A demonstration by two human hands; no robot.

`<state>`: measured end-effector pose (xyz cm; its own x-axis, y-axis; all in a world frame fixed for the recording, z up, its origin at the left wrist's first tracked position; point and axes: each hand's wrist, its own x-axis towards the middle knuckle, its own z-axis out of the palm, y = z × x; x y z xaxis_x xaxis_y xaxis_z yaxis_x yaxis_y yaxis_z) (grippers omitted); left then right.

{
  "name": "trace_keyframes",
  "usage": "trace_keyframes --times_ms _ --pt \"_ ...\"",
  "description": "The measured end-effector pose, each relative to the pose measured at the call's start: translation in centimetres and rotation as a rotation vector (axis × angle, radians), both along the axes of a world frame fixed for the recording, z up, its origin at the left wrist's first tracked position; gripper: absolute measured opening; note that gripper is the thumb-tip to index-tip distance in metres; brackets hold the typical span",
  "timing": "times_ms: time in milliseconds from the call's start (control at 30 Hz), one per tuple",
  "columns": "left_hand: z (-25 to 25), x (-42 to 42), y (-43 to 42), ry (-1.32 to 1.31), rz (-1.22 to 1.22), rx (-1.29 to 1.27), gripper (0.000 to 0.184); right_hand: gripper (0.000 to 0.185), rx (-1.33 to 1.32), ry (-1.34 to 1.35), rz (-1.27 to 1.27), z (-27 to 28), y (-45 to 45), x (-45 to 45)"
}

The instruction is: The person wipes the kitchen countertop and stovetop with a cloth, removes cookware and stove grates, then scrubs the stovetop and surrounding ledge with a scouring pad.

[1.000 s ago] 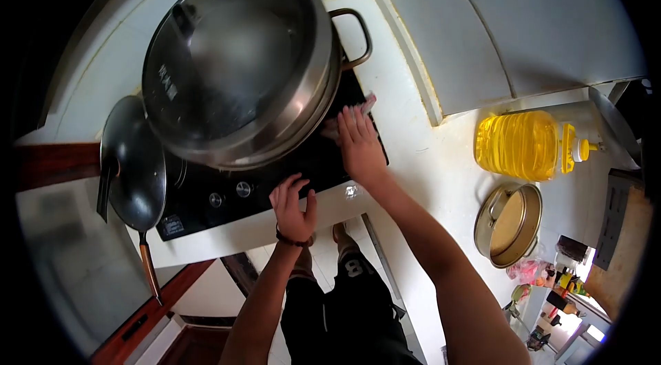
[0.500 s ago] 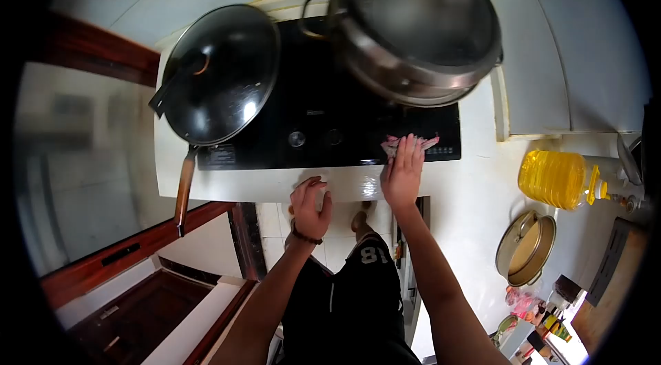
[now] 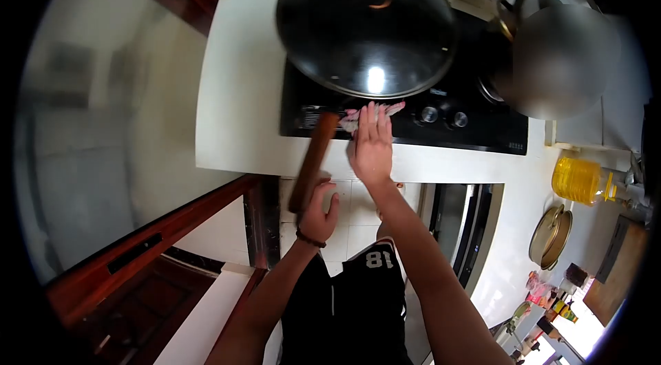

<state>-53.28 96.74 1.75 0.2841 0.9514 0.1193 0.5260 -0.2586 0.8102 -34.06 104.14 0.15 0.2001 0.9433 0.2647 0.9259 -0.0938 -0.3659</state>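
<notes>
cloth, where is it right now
In the head view, the cloth lies under the right hand on the left part of the black cooktop, just in front of the lidded pan, right of its wooden handle.

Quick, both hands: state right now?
Left hand: open, fingers loosely curled near the wooden handle; contact cannot be told.
Right hand: open, laid flat on the cloth over the black cooktop.
</notes>
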Motion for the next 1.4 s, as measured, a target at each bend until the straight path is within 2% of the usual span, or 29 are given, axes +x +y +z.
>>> trace_keyframes --times_ms 67,133,167,267,300,400,533,667,733,767,800,900,1067,1167,1333,1400 --pt "-0.7 -3.2 0.5 -0.132 0.016 -0.123 0.030 0.058 0.004 -0.051 -0.037 -0.5 2.2 -2.2" --pt "1.1 -5.1 2.1 -0.065 0.036 -0.012 0.028 0.064 -0.123 -0.049 0.068 -0.1 3.1 -3.3" --pt "0.2 -6.0 2.6 -0.066 0.038 -0.002 0.027 0.062 -0.005 -0.040 0.031 -0.9 4.5 -4.7" --pt "-0.7 -8.0 3.4 -0.077 0.062 0.004 0.027 0.058 0.075 -0.040 0.016 0.2 7.4 -7.7" --pt "-0.7 -8.6 3.5 -0.077 0.068 -0.003 0.028 0.052 0.046 -0.040 0.036 0.3 8.3 -8.0" --pt "-0.5 -9.8 3.6 -0.086 0.074 -0.009 0.028 0.051 0.148 -0.100 0.159 -0.5 11.9 -9.5" --pt "0.6 -10.1 6.5 -0.109 0.068 0.020 0.027 0.048 0.141 -0.074 0.184 -1.6 16.8 -9.9" --pt "1.5 -8.3 12.8 -0.165 0.082 0.051 0.030 0.052 0.127 -0.031 0.219 0.3 13.9 -10.2" --pt "1.9 -6.7 15.9 0.038 -0.024 0.211 0.044 0.051 0.247 0.431 0.375 1.5 11.8 -9.2" --pt "2.0 -5.9 17.0 0.150 -0.132 0.145 0.055 0.050 0.244 0.349 0.320 2.2 10.6 -8.6" --pt "0.3 -5.0 17.5 0.236 -0.202 0.208 0.059 0.049 0.239 0.270 0.261 2.7 9.1 -8.2" --pt "-0.9 -3.5 19.0 0.410 -0.274 0.299 0.060 0.044 0.078 0.255 0.170 2.2 6.5 -7.6" --pt "-0.8 -1.8 24.6 0.440 -0.181 0.316 0.053 0.040 0.089 0.140 0.200 0.4 6.8 -7.0" --pt "-1.4 -0.2 29.2 0.517 -0.170 0.350 0.039 0.044 0.064 0.083 0.147 0.2 7.0 -7.8" --pt "-3.5 3.0 36.3 0.498 -0.149 0.365 0.042 0.042 0.024 0.044 0.146 0.2 7.1 -7.8" --pt "-4.7 4.1 38.7 0.375 -0.102 0.459 0.045 0.044 0.011 0.034 0.139 0.0 7.1 -7.7"
